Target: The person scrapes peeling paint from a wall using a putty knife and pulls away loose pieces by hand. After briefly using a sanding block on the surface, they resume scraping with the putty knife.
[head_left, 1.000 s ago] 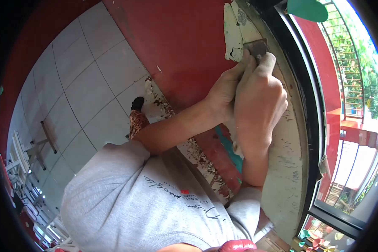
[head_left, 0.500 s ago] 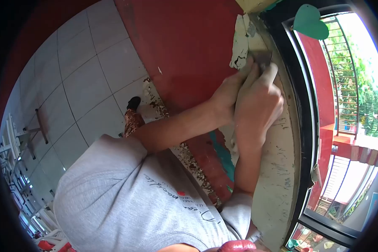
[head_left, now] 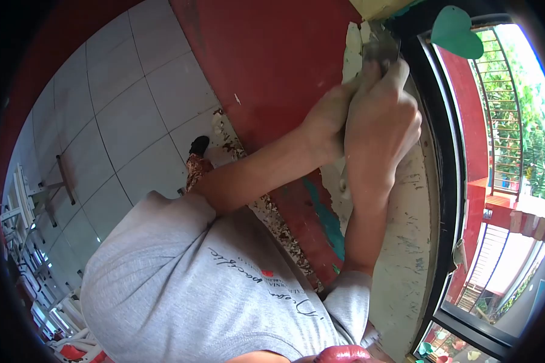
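My right hand [head_left: 383, 121] is closed around the handle of a paint scraper [head_left: 384, 46], whose wide flat blade points up and is smeared by motion. Beside it, my left hand [head_left: 335, 112] is closed on the same tool, its fingers partly hidden behind the right hand. The handle is mostly covered by both hands. The blade lies against the upper part of a pale wall strip [head_left: 399, 242] beside the dark window frame. Cracked, lifting cream paint [head_left: 352, 48] edges the strip just left of the blade.
A red wall [head_left: 272, 54] with a teal streak [head_left: 324, 221] adjoins the strip. Paint flakes [head_left: 278, 233] litter the floor along its base. The black window frame [head_left: 433, 121] with a green paper heart [head_left: 457, 33] stands at right. White furniture [head_left: 27, 199] is at far left on tiles.
Both hands and the scraper have moved upward along the wall strip, toward its top corner. The blade now covers a higher patch, and the view has shifted slightly.
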`<state>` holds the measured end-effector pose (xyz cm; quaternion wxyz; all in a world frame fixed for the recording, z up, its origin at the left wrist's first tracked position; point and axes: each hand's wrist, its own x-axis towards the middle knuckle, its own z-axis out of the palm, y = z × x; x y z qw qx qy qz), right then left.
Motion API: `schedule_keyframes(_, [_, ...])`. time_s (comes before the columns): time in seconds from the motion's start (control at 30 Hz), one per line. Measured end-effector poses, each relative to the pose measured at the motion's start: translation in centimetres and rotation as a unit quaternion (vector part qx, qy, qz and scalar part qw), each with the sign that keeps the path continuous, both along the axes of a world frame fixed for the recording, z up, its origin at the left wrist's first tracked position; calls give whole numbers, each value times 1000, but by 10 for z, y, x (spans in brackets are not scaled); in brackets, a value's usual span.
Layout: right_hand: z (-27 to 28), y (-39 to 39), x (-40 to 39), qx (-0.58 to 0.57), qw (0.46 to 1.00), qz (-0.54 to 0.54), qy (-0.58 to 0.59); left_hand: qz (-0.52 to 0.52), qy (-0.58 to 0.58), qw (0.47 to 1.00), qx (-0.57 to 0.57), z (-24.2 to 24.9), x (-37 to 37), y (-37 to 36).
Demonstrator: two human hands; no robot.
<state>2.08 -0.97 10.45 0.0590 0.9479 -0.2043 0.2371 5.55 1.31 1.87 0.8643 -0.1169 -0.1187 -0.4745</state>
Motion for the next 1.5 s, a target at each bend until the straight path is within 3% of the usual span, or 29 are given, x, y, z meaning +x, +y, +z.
schedule_keyframes(0.03, [-5,-2,-3,0,1000,2,-3,2,-3,1000,0,7,-7,4])
schedule_keyframes(0.1, [-6,-1,-12,55,997,-46,0,2,55,983,174,15,-10,5])
schedule_keyframes(0.13, [-4,-2,-10,62,997,-54,10,7,42,980,194,17,-8,6])
schedule_keyframes(0.17, [-2,0,-6,58,997,-54,19,6,51,980,191,14,-3,7])
schedule_keyframes(0.23, [7,6,12,0,1000,-21,0,-29,-8,999,45,9,16,9])
schedule_keyframes(0.27, [10,8,15,23,998,-23,50,-29,-8,998,46,7,14,9])
schedule_keyframes(0.37, [5,17,5,-12,996,-79,43,-5,-22,999,24,8,9,12])
schedule_keyframes(0.43, [0,15,-5,26,995,-82,41,-6,37,974,225,18,-7,15])
schedule_keyframes(0.5, [2,12,-5,63,993,-89,52,-4,29,977,211,18,-5,14])
schedule_keyframes(0.6, [5,13,1,-8,996,-81,47,-28,31,987,155,15,0,14])
schedule_keyframes(0.67, [-1,11,-5,-7,997,-66,48,-50,14,999,11,-4,-3,6])
schedule_keyframes(0.7, [-4,9,-10,-6,997,-69,43,-52,9,999,12,-5,-7,5])
schedule_keyframes(0.77, [-13,2,-29,67,997,-46,-2,15,-13,979,201,-2,-23,1])
schedule_keyframes(0.8, [-20,-2,-40,136,989,-55,-13,14,-17,980,200,-5,-32,1])
schedule_keyframes(0.83, [-29,-4,-52,136,989,-59,-13,7,-28,968,250,-11,-45,1])
schedule_keyframes(0.9, [-45,-9,-77,150,980,-10,-131,-5,-37,953,300,-21,-65,-3])
schedule_keyframes(1.0, [-76,-21,-116,226,965,-49,-123,-19,-78,924,374,-38,-83,-3])
schedule_keyframes(1.07, [-93,-26,-141,255,956,-59,-134,-82,-251,862,433,-52,-81,5])
schedule_keyframes(1.1, [-99,-26,-154,327,929,-97,-142,-88,-258,859,434,-65,-79,7])
schedule_keyframes(1.17, [-122,-33,-187,399,893,-138,-159,206,-375,790,439,-91,-64,11])
schedule_keyframes(1.23, [-152,-38,-222,283,929,-171,-167,282,-273,786,479,-88,-28,25])
schedule_keyframes(1.33, [-166,-27,-252,353,889,-219,-193,325,-270,745,516,-59,13,37])
schedule_keyframes(1.4, [-178,-27,-263,371,883,-212,-192,411,-377,666,495,-51,33,32])
schedule_keyframes(1.43, [-180,-26,-264,381,882,-202,-189,412,-383,661,496,-47,42,31])
schedule_keyframes(1.5, [-177,-17,-251,393,880,-210,-166,466,-382,585,544,-42,57,30])
